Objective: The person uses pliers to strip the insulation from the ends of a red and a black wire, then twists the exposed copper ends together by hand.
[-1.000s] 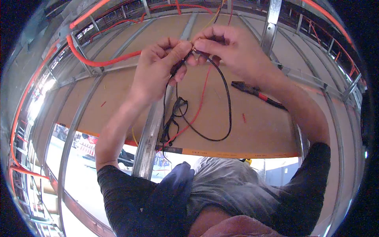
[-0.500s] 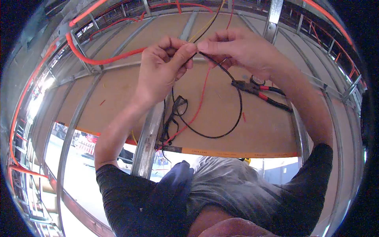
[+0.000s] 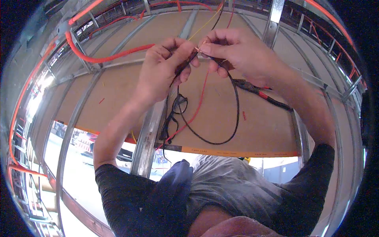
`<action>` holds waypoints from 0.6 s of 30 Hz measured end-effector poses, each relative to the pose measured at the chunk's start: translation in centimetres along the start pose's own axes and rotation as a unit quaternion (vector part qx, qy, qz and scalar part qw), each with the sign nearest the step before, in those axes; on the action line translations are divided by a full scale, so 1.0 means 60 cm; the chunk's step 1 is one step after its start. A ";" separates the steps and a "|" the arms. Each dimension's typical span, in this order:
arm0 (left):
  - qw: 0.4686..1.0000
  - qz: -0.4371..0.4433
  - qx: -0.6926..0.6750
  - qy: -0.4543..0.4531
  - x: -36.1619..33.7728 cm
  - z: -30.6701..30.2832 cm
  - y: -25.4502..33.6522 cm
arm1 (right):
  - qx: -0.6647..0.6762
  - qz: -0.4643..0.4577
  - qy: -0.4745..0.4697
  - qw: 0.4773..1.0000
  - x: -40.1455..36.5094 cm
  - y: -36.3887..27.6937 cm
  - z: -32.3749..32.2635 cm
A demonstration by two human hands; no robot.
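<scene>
My left hand [image 3: 167,65] is closed in a pinch on black wire, its thumb and forefinger meeting my right hand's fingertips. My right hand [image 3: 233,51] also pinches black wire [image 3: 238,104], which loops down below it over the brown board. Bare copper ends [image 3: 198,49] show between the two sets of fingertips. A yellow wire [image 3: 205,27] and a red wire [image 3: 202,98] run close by the hands. Black-and-red-handled pliers [image 3: 262,94] lie on the board under my right forearm, which hides part of them. Black-framed glasses [image 3: 179,104] rest below my left hand.
The brown board [image 3: 268,126] spans between metal studs [image 3: 147,138]. Orange flexible conduit [image 3: 102,60] curves in at the upper left. Small red scraps [image 3: 244,115] lie on the board. A white, bright floor [image 3: 75,173] shows below the board's edge.
Copper ends now show between my fingertips, where fingers covered them before. My right hand has tilted slightly and the hanging black loop has shifted lower. More of the pliers is covered.
</scene>
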State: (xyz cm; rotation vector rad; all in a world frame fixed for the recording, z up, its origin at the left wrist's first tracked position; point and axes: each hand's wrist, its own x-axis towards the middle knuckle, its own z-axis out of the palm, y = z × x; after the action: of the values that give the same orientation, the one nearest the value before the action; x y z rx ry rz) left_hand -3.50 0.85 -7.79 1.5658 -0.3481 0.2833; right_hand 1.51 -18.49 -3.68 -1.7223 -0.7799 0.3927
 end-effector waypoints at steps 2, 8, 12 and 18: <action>0.999 0.008 -0.029 -0.034 0.001 -0.004 0.002 | -0.022 -0.012 0.001 1.000 -0.001 -0.001 -0.001; 0.993 -0.012 -0.084 -0.077 0.002 -0.011 0.001 | -0.056 -0.040 -0.002 0.998 -0.012 -0.005 -0.003; 0.993 -0.013 -0.083 -0.087 -0.001 -0.010 0.006 | -0.046 -0.058 0.000 0.997 -0.017 -0.004 -0.002; 0.997 0.023 -0.025 -0.074 0.000 -0.005 0.003 | -0.023 -0.067 0.001 0.997 -0.016 0.002 -0.002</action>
State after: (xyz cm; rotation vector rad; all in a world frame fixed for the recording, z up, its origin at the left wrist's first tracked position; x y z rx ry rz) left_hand -3.55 1.12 -7.62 1.5350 -0.5029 0.1938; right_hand 0.92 -19.23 -3.91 -1.7021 -0.9041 0.2822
